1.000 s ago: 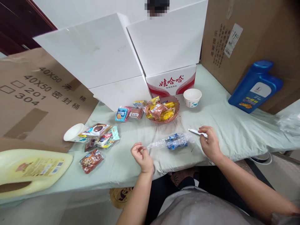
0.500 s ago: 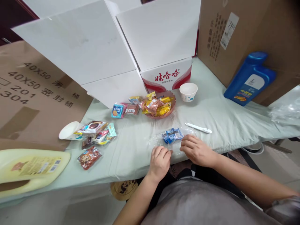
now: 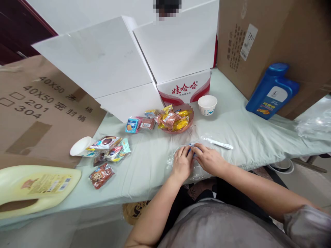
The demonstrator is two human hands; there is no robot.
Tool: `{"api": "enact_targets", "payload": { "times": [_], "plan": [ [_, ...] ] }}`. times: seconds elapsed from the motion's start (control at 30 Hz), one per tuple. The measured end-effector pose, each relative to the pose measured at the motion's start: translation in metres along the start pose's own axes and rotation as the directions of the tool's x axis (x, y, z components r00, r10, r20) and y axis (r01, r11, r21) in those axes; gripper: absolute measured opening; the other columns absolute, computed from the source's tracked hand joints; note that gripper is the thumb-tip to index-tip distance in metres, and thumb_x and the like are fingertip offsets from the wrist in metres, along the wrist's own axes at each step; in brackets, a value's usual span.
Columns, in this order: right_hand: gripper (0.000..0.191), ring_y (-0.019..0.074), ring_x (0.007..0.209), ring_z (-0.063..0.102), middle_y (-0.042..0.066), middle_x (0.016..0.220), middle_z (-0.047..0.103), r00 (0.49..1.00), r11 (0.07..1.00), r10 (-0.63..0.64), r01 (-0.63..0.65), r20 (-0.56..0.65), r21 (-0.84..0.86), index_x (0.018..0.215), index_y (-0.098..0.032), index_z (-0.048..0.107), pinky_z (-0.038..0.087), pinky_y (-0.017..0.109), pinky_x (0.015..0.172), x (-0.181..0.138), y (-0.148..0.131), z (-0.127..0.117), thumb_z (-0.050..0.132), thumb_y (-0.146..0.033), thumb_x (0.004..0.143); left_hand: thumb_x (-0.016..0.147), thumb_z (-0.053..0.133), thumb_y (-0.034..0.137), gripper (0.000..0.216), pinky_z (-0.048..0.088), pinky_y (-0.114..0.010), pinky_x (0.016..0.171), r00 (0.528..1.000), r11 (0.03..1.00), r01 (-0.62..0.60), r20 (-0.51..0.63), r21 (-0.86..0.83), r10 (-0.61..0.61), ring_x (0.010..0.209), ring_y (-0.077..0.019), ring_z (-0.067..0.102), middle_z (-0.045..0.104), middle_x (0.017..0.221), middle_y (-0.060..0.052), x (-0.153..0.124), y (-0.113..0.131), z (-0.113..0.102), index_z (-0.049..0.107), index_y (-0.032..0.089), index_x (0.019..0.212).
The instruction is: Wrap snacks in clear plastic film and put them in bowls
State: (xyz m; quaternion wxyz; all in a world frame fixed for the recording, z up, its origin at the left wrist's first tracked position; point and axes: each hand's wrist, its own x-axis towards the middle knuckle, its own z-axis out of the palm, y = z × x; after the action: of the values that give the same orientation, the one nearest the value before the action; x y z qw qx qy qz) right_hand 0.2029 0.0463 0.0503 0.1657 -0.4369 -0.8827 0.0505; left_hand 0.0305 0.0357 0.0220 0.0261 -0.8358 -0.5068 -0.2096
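My left hand [image 3: 182,162] and my right hand [image 3: 209,158] lie side by side on a clear plastic bag [image 3: 172,159] near the front edge of the pale green table [image 3: 240,127]. A blue snack packet [image 3: 192,145] inside the bag peeks out between my fingertips. Both hands have their fingers curled down on the bag and the packet. A white pen-like stick [image 3: 219,143] lies just beyond my right hand, not touched.
A reddish bowl of wrapped snacks [image 3: 176,120] and a white paper cup [image 3: 207,104] stand behind. Loose snack packets [image 3: 110,150] and a tipped cup [image 3: 80,146] lie to the left. An open white carton [image 3: 181,89], a blue jug [image 3: 272,91], a yellow jug [image 3: 36,184] and cardboard boxes surround the table.
My right hand let go of the white stick and came to the bag. My left hand moved right. Both hands now press on the bag, covering most of the blue packet.
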Motion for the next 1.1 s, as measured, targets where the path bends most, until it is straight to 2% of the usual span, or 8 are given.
{"api": "enact_targets", "payload": {
  "times": [0.23,0.4,0.5,0.6,0.7,0.8,0.9,1.1],
  "plan": [
    [0.056,0.0307,0.108,0.058,0.020,0.137,0.050,0.981,0.976,0.152,-0.129,0.123,-0.178,0.140,-0.010,0.046,0.049,0.040,0.088,-0.027,0.015,0.030,0.053,-0.038,0.091,0.082,0.062,0.023,0.041,0.047,-0.042,0.098,0.942,0.875,0.327,0.053,-0.358,-0.331,0.111,-0.0247,0.058,0.064,0.119,-0.008,-0.008,-0.044,-0.006,0.057,0.022,0.122],
    [0.050,0.0290,0.105,0.058,0.016,0.139,0.051,0.990,0.975,0.131,-0.120,0.049,-0.186,0.138,-0.015,0.050,0.048,0.040,0.088,-0.039,0.018,0.040,0.052,-0.036,0.093,0.078,0.062,0.051,0.039,0.051,-0.026,0.054,0.680,0.371,0.520,0.110,-0.769,-0.725,0.064,-0.0160,0.064,0.067,0.082,-0.004,-0.014,-0.077,-0.010,0.062,0.017,0.097],
    [0.047,0.0280,0.102,0.058,0.015,0.137,0.053,0.994,0.978,0.113,-0.109,0.010,-0.178,0.135,-0.016,0.054,0.049,0.039,0.087,-0.040,0.018,0.041,0.051,-0.036,0.093,0.079,0.060,0.057,0.044,0.046,-0.022,0.048,0.590,0.319,0.392,-0.029,-0.863,-0.807,0.059,-0.0132,0.061,0.063,0.076,-0.002,-0.004,-0.092,-0.027,0.059,0.016,0.092],
    [0.044,0.0271,0.101,0.058,0.015,0.135,0.055,0.994,0.984,0.096,-0.102,-0.044,-0.148,0.132,-0.015,0.056,0.048,0.039,0.088,-0.041,0.019,0.042,0.051,-0.035,0.093,0.082,0.060,0.052,0.044,0.052,-0.025,0.060,0.645,0.582,0.298,-0.290,-0.757,-0.707,0.071,-0.0143,0.063,0.064,0.092,-0.005,0.027,-0.107,-0.054,0.058,0.017,0.108],
    [0.042,0.0262,0.100,0.058,0.015,0.134,0.056,0.993,0.989,0.085,-0.094,-0.086,-0.117,0.130,-0.014,0.058,0.048,0.040,0.089,-0.043,0.019,0.044,0.050,-0.033,0.093,0.083,0.059,0.046,0.043,0.051,-0.033,0.086,0.789,0.842,0.234,-0.411,-0.487,-0.457,0.098,-0.0203,0.061,0.064,0.109,-0.009,0.081,-0.127,-0.073,0.059,0.017,0.115],
    [0.041,0.0261,0.099,0.059,0.015,0.133,0.057,0.991,0.992,0.073,-0.085,-0.115,-0.097,0.129,-0.014,0.059,0.049,0.041,0.088,-0.044,0.020,0.044,0.050,-0.033,0.093,0.085,0.056,0.036,0.037,0.044,-0.039,0.100,0.918,0.940,0.189,-0.289,-0.284,-0.272,0.109,-0.0234,0.058,0.064,0.113,-0.010,0.142,-0.144,-0.077,0.060,0.016,0.116],
    [0.041,0.0268,0.099,0.059,0.016,0.132,0.057,0.989,0.994,0.059,-0.071,-0.137,-0.086,0.127,-0.013,0.060,0.050,0.043,0.088,-0.043,0.020,0.042,0.051,-0.031,0.092,0.082,0.059,0.028,0.039,0.041,-0.042,0.104,0.960,0.947,0.221,-0.118,-0.231,-0.253,0.115,-0.0256,0.055,0.060,0.120,-0.013,0.183,-0.145,-0.070,0.059,0.013,0.118],
    [0.040,0.0266,0.099,0.059,0.015,0.132,0.057,0.988,0.996,0.072,-0.079,-0.137,-0.045,0.127,-0.014,0.060,0.051,0.042,0.088,-0.043,0.021,0.040,0.054,-0.030,0.091,0.090,0.047,0.025,0.022,0.045,-0.037,0.097,0.957,0.986,-0.012,-0.289,-0.166,-0.037,0.106,-0.0223,0.056,0.062,0.103,-0.010,0.132,-0.064,-0.054,0.062,0.015,0.103]
  ]
}}
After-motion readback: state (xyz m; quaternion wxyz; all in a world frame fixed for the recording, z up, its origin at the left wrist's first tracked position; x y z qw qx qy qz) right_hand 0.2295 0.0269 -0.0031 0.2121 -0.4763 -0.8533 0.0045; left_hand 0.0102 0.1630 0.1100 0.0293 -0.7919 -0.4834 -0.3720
